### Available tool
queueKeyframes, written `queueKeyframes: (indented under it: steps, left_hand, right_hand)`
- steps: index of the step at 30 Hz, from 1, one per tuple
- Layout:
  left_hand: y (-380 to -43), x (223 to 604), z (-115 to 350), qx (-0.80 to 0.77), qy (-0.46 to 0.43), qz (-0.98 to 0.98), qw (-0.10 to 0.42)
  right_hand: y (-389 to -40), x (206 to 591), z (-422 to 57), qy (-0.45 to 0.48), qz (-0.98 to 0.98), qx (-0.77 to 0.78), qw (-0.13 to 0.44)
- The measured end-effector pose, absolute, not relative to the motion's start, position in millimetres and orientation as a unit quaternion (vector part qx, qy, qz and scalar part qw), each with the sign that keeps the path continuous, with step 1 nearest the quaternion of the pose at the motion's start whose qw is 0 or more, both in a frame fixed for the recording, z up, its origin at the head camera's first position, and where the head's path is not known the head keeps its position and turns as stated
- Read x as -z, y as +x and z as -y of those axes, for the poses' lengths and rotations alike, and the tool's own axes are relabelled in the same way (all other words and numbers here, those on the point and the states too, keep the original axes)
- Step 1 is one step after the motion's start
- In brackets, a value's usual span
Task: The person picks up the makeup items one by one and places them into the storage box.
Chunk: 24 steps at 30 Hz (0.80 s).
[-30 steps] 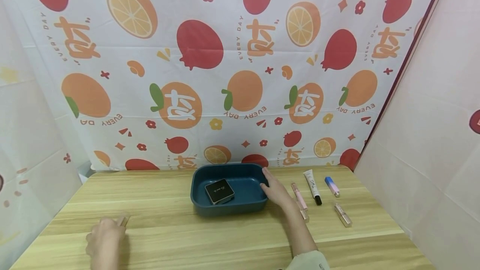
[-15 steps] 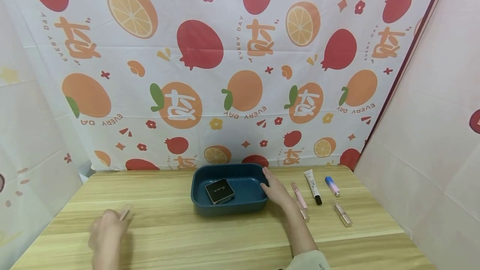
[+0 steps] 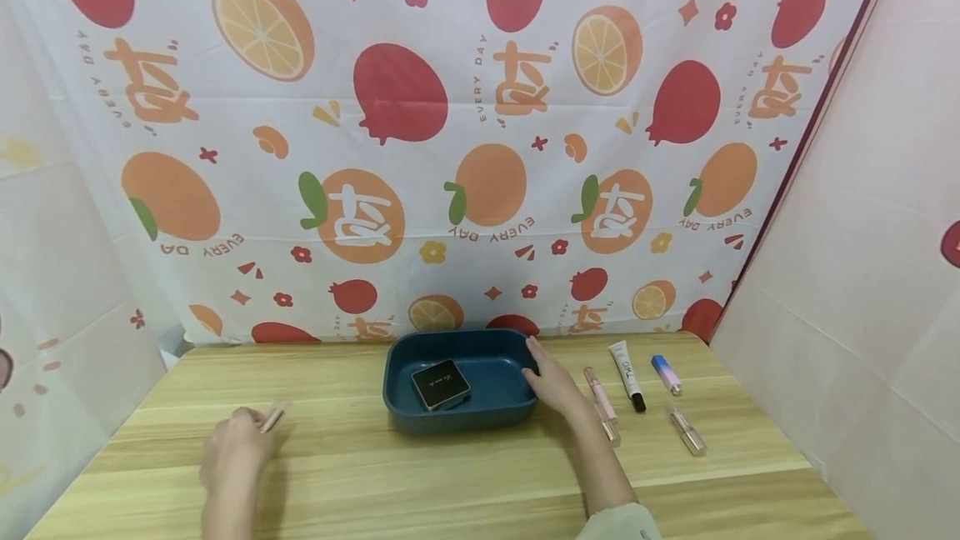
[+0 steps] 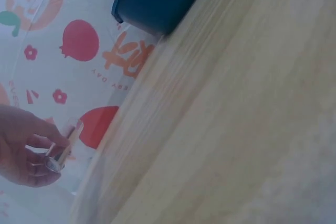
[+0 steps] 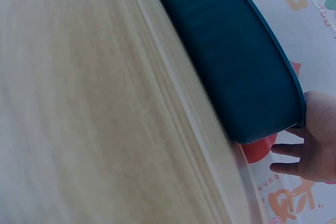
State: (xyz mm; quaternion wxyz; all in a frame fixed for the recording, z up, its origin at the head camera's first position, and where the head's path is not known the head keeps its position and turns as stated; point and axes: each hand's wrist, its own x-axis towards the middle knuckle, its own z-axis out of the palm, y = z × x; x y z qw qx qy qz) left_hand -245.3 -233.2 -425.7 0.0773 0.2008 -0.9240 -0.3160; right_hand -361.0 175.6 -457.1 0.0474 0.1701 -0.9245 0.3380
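Note:
My left hand (image 3: 236, 448) is over the left part of the table, pinching a slim clear lip gloss tube (image 3: 272, 418) between thumb and fingers. The left wrist view shows the tube (image 4: 67, 144) as see-through and pale pinkish inside. At the back middle stands a dark blue bin (image 3: 465, 421), holding a square black case (image 3: 440, 384) with light lettering. My right hand (image 3: 555, 382) rests on the bin's right end, thumb over the rim. In the right wrist view, straight fingers (image 5: 286, 168) stick out past the bin's corner.
Right of the bin lie a pink tube (image 3: 600, 394), a clear tube (image 3: 610, 429) beside the forearm, a white squeeze tube (image 3: 626, 373) with black cap, a blue-and-pink stick (image 3: 665, 373) and another clear tube (image 3: 686, 430). A fruit-print cloth (image 3: 480, 115) hangs behind the table.
My left hand has moved a little to the right and away from me with the lip gloss tube. The right hand and bin have stayed put.

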Motion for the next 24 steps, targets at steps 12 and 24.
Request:
queueKeyframes:
  steps: [12, 24]
  left_hand:
    - [-249.3, 421.1, 224.6, 0.319, 0.168, 0.929, 0.080]
    - [-249.9, 412.1, 216.3, 0.314, 0.144, 0.933, 0.097]
  right_hand:
    - [-361.6, 458.5, -176.5, 0.165, 0.923, -0.343, 0.046]
    - [-361.8, 458.7, -175.9, 0.162, 0.925, -0.342, 0.043]
